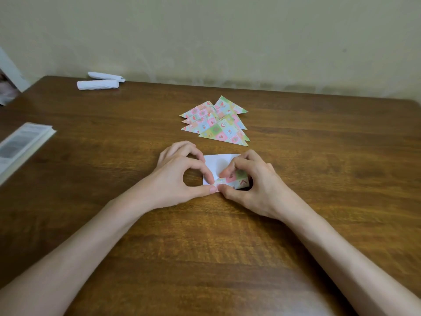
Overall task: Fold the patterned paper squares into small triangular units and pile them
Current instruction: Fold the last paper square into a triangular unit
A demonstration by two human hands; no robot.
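A paper is laid flat, white side up, with its near right part turned over to show a pastel checked pattern. Its near edge is pinched by the left hand and the right hand. Just beyond it, folded triangles of the same pattern are piled loosely, overlapping.

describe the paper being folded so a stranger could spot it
On the wooden table, just nearer than the pile of patterned triangles, the left hand and right hand pinch one paper. Unlike the triangles, it is rectangular and mostly white side up.
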